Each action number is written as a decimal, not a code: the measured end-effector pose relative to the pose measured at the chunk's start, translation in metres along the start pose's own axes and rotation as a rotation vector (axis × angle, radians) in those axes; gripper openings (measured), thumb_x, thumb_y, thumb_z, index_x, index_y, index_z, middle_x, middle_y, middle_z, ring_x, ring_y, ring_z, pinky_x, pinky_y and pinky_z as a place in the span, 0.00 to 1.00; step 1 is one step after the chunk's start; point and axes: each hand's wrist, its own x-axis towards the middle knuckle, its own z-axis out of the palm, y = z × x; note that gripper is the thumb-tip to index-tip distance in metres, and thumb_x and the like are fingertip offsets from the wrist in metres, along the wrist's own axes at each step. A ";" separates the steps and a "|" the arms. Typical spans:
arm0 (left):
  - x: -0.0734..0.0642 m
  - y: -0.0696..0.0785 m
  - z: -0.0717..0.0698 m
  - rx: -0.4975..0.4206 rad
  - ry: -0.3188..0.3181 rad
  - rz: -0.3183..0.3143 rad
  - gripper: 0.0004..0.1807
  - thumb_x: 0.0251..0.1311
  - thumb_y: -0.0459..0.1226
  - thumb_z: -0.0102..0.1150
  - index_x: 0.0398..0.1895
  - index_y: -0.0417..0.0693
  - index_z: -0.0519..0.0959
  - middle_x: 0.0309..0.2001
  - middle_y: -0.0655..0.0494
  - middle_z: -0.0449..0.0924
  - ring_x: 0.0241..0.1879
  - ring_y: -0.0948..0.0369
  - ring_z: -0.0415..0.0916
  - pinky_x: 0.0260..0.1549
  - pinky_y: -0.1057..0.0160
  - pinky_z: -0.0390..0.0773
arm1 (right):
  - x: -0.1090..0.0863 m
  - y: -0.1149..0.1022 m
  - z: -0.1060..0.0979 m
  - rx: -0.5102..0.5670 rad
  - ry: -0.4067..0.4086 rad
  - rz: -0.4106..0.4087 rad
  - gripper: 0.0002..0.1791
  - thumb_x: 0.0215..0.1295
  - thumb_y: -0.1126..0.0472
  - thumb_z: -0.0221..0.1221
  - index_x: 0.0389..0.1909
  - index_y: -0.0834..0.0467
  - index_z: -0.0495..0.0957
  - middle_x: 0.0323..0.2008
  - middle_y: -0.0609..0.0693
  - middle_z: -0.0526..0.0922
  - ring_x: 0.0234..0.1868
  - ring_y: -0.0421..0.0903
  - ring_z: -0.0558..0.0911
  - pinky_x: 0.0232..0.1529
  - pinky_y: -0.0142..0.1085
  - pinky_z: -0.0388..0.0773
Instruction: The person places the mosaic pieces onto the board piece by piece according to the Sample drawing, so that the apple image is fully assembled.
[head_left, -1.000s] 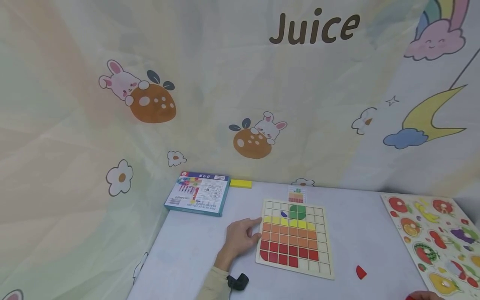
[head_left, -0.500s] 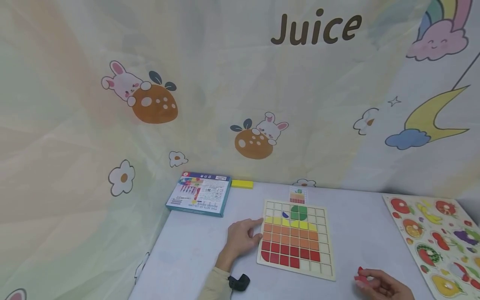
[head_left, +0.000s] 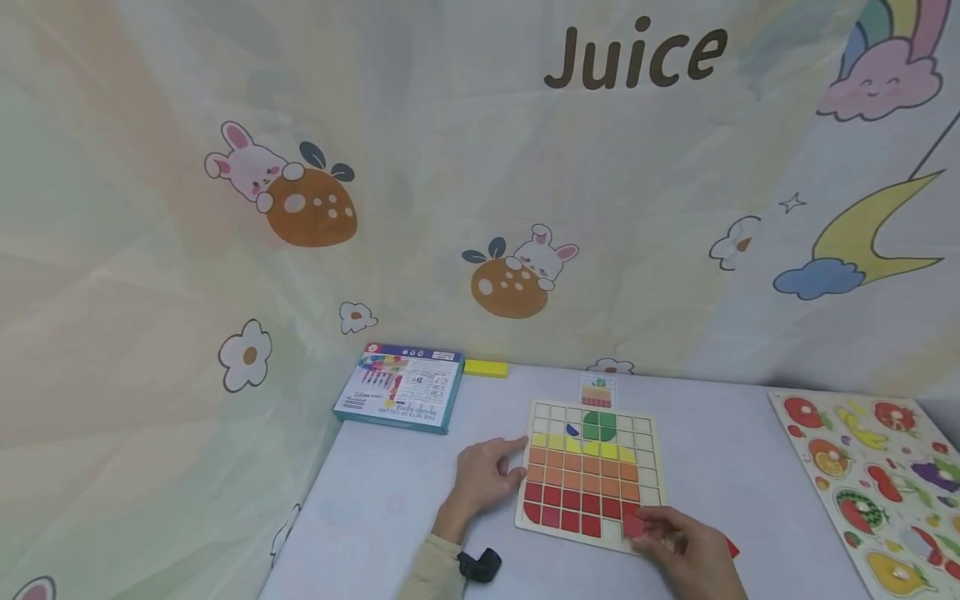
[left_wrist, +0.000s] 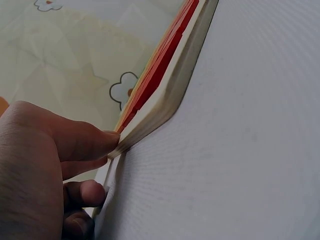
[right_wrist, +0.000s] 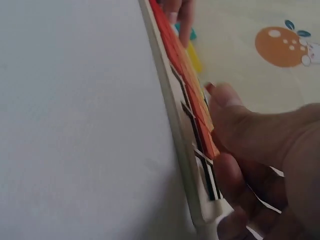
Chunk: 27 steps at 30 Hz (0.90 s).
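In the head view a pale gridded board (head_left: pixel 643 442) lies on the table, filled with rows of red, orange and yellow tiles, plus green and blue pieces near the top. My left hand (head_left: pixel 483 475) rests at its left edge, index finger extended and thumb touching the side. Over the bottom row, near the board's lower right, my right hand (head_left: pixel 690 550) pinches a red square tile (head_left: pixel 633 525) between thumb and fingers. Another red piece (head_left: pixel 732 548) lies partly hidden behind that hand. The right wrist view shows the right hand (right_wrist: pixel 250 150) close above the board's edge.
A small pattern card (head_left: pixel 597 390) stands behind the board. At the back left are a flat box (head_left: pixel 401 387) and a yellow block (head_left: pixel 486 369). A fruit puzzle board (head_left: pixel 877 483) lies on the right. A printed cloth (head_left: pixel 420 167) hangs behind the table.
My right hand has come in from the lower right edge, moving left to the board with the red tile. The left hand stays at the board's edge.
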 end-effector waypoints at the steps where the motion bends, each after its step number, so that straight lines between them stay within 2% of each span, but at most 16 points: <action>1: 0.000 0.000 0.000 -0.002 0.001 0.000 0.26 0.62 0.45 0.73 0.64 0.60 0.85 0.17 0.69 0.65 0.18 0.72 0.58 0.23 0.70 0.57 | 0.001 -0.002 0.002 -0.027 0.000 -0.027 0.23 0.59 0.55 0.77 0.55 0.53 0.87 0.40 0.43 0.86 0.38 0.40 0.79 0.37 0.28 0.74; 6: 0.000 0.000 0.002 -0.009 0.004 0.007 0.25 0.62 0.45 0.73 0.64 0.60 0.85 0.17 0.70 0.65 0.18 0.72 0.58 0.23 0.70 0.57 | 0.005 -0.008 0.008 -0.100 0.007 -0.105 0.21 0.55 0.58 0.79 0.52 0.51 0.89 0.39 0.44 0.81 0.37 0.40 0.73 0.35 0.29 0.70; 10: 0.000 -0.001 0.003 0.008 0.004 0.009 0.26 0.62 0.46 0.73 0.65 0.61 0.85 0.18 0.70 0.66 0.18 0.72 0.58 0.23 0.70 0.58 | 0.009 -0.010 0.011 -0.117 -0.002 -0.104 0.21 0.54 0.58 0.80 0.50 0.49 0.90 0.39 0.43 0.82 0.40 0.42 0.74 0.36 0.28 0.73; 16: 0.000 0.000 0.001 0.012 -0.002 0.002 0.26 0.62 0.46 0.73 0.65 0.61 0.85 0.18 0.70 0.66 0.18 0.72 0.58 0.23 0.71 0.58 | 0.010 -0.011 0.011 -0.130 -0.041 -0.111 0.22 0.49 0.52 0.82 0.48 0.43 0.91 0.38 0.42 0.80 0.41 0.41 0.74 0.37 0.28 0.74; 23: 0.000 0.001 0.000 0.015 -0.012 -0.014 0.26 0.62 0.46 0.73 0.65 0.61 0.85 0.18 0.70 0.65 0.19 0.72 0.58 0.23 0.71 0.58 | 0.010 -0.010 0.012 -0.128 -0.035 -0.095 0.13 0.57 0.55 0.78 0.44 0.47 0.91 0.35 0.41 0.81 0.39 0.40 0.76 0.38 0.28 0.76; 27: 0.000 0.001 -0.001 0.015 -0.008 -0.013 0.26 0.62 0.46 0.73 0.65 0.60 0.85 0.18 0.69 0.66 0.19 0.72 0.58 0.24 0.70 0.58 | 0.010 -0.011 0.012 -0.150 -0.034 -0.102 0.10 0.59 0.56 0.77 0.41 0.47 0.92 0.32 0.41 0.80 0.36 0.39 0.75 0.37 0.28 0.76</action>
